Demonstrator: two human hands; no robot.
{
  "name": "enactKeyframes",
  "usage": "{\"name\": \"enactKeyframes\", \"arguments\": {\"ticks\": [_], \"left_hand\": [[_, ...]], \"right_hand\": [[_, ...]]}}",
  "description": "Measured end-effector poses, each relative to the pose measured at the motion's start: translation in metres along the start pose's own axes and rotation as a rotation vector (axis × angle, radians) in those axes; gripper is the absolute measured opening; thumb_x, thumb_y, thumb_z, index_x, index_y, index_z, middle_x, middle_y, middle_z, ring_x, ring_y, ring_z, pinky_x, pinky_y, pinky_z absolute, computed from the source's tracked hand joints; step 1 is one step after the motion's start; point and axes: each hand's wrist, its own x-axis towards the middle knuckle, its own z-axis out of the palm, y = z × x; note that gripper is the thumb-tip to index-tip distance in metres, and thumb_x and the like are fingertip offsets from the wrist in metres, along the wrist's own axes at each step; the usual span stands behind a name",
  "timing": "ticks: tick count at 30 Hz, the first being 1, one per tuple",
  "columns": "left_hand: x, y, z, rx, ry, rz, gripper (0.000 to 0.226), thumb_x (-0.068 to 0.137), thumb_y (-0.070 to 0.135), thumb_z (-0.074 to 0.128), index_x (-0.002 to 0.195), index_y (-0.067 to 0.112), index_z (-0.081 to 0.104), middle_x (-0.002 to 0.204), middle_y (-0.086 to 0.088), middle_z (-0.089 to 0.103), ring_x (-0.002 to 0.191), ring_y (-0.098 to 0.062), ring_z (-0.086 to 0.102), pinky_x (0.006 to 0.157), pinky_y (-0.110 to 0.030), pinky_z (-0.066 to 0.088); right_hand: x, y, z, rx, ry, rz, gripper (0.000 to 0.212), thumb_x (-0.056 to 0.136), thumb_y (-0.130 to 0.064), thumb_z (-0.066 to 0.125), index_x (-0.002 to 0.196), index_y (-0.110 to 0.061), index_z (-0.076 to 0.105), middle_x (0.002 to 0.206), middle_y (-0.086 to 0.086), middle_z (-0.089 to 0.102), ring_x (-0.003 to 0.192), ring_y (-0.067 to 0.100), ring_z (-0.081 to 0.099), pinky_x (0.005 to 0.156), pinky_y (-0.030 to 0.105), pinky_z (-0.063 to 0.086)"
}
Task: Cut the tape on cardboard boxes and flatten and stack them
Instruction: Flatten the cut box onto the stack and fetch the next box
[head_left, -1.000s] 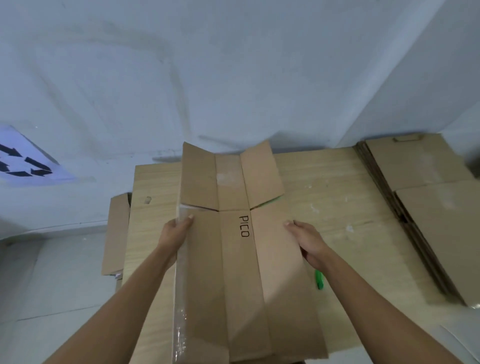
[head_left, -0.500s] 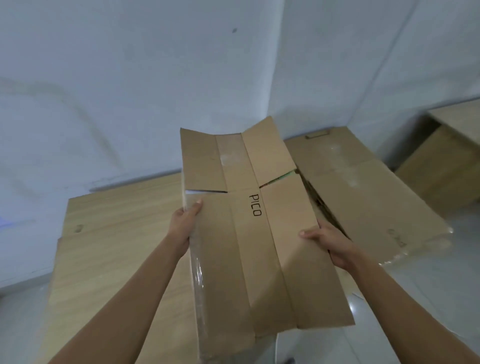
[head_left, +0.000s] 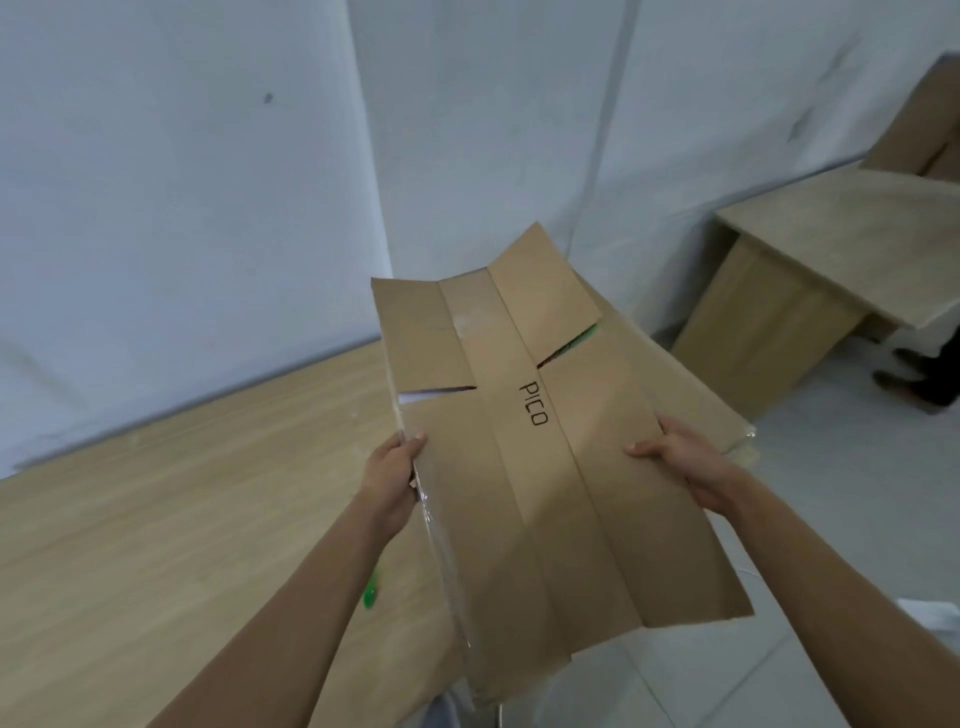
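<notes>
I hold a flattened brown cardboard box (head_left: 524, 467) marked "PICO" in the air, tilted, its flaps spread at the far end and clear tape along its left edge. My left hand (head_left: 392, 470) grips the left edge, thumb on top. My right hand (head_left: 680, 462) grips the right edge the same way. Behind and beneath the held box, the stack of flattened boxes (head_left: 691, 384) shows at its right side, mostly hidden. A green cutter (head_left: 371, 595) lies on the wooden table (head_left: 156, 519) beside my left forearm.
White walls meet in a corner straight ahead. A second wooden desk (head_left: 831, 260) stands at the right, with a person's dark shoes (head_left: 914, 379) on the pale tiled floor beside it.
I have turned to the right with the flattened box in both hands. It now hangs over the stack of flattened boxes, and the table has slid to the left of the view.
</notes>
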Motion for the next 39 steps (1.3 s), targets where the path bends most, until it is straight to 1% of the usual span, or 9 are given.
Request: {"name": "enactKeyframes", "arguments": {"ticks": [6, 13, 16, 21, 25, 28, 30, 34, 39], "left_hand": [[0.027, -0.012, 0.044, 0.013, -0.072, -0.039, 0.015, 0.103, 0.014, 0.055, 0.099, 0.014, 0.069, 0.076, 0.002, 0.071, 0.063, -0.011, 0.063, 0.051, -0.023, 0.05], [0.064, -0.014, 0.08, 0.03, -0.055, -0.084, 0.015, 0.103, 0.016, 0.056, 0.102, 0.014, 0.07, 0.083, 0.001, 0.072, 0.072, -0.014, 0.063, 0.063, -0.029, 0.05], [0.083, -0.015, 0.098, 0.046, -0.014, -0.074, 0.015, 0.103, 0.017, 0.056, 0.103, 0.014, 0.071, 0.088, -0.003, 0.072, 0.077, -0.019, 0.064, 0.069, -0.032, 0.051], [0.113, -0.016, 0.133, 0.019, 0.072, -0.071, 0.015, 0.103, 0.019, 0.057, 0.107, 0.013, 0.071, 0.094, -0.004, 0.072, 0.08, -0.018, 0.065, 0.07, -0.032, 0.054], [0.138, -0.012, 0.164, 0.002, 0.192, 0.023, 0.025, 0.103, 0.018, 0.058, 0.126, 0.014, 0.066, 0.106, -0.004, 0.074, 0.083, -0.016, 0.07, 0.069, -0.029, 0.056], [0.151, -0.027, 0.178, 0.096, 0.382, 0.03, 0.058, 0.102, 0.021, 0.059, 0.155, 0.014, 0.035, 0.141, -0.004, 0.058, 0.118, -0.022, 0.061, 0.093, -0.039, 0.052], [0.15, -0.046, 0.183, 0.237, 0.422, -0.024, 0.064, 0.101, 0.025, 0.06, 0.157, 0.015, 0.031, 0.151, -0.003, 0.047, 0.131, -0.025, 0.052, 0.106, -0.044, 0.046], [0.14, -0.082, 0.197, 0.294, 0.316, -0.071, 0.042, 0.099, 0.022, 0.061, 0.139, 0.019, 0.051, 0.128, -0.004, 0.067, 0.109, -0.022, 0.066, 0.094, -0.041, 0.055], [0.145, -0.088, 0.219, 0.285, 0.336, -0.046, 0.057, 0.102, 0.015, 0.058, 0.152, 0.014, 0.031, 0.134, -0.01, 0.06, 0.115, -0.026, 0.062, 0.101, -0.041, 0.052]], "right_hand": [[0.01, -0.001, -0.035, -0.06, 0.099, 0.042, 0.034, 0.087, 0.009, 0.057, 0.114, -0.011, 0.067, 0.109, 0.022, 0.072, 0.101, 0.04, 0.068, 0.093, 0.056, 0.054], [0.057, -0.011, -0.07, -0.136, 0.084, 0.066, 0.035, 0.088, 0.005, 0.056, 0.115, -0.014, 0.068, 0.107, 0.016, 0.074, 0.1, 0.036, 0.07, 0.092, 0.053, 0.056], [0.094, -0.023, -0.089, -0.192, 0.057, 0.045, 0.031, 0.088, 0.003, 0.058, 0.11, -0.016, 0.069, 0.104, 0.012, 0.074, 0.096, 0.031, 0.07, 0.083, 0.041, 0.057], [0.161, -0.039, -0.124, -0.269, -0.052, 0.006, 0.03, 0.09, 0.004, 0.058, 0.115, -0.011, 0.066, 0.107, 0.015, 0.071, 0.1, 0.034, 0.067, 0.094, 0.05, 0.053], [0.209, -0.055, -0.151, -0.391, -0.075, -0.08, 0.026, 0.092, 0.003, 0.056, 0.111, -0.011, 0.067, 0.099, 0.011, 0.07, 0.088, 0.024, 0.067, 0.076, 0.035, 0.051], [0.25, -0.044, -0.166, -0.603, 0.011, -0.154, 0.03, 0.088, -0.012, 0.06, 0.114, -0.024, 0.07, 0.109, 0.004, 0.073, 0.104, 0.026, 0.067, 0.09, 0.042, 0.053], [0.271, -0.027, -0.173, -0.703, 0.067, -0.085, 0.049, 0.093, -0.018, 0.062, 0.141, -0.021, 0.054, 0.139, 0.008, 0.059, 0.129, 0.03, 0.054, 0.106, 0.044, 0.045], [0.278, -0.003, -0.174, -0.689, -0.028, 0.103, 0.064, 0.103, -0.029, 0.051, 0.158, -0.012, 0.023, 0.161, 0.012, 0.031, 0.146, 0.034, 0.033, 0.117, 0.047, 0.029], [0.28, 0.006, -0.176, -0.638, -0.095, 0.118, 0.056, 0.106, -0.022, 0.039, 0.158, -0.013, 0.021, 0.158, 0.01, 0.035, 0.143, 0.034, 0.036, 0.118, 0.048, 0.028]]}}
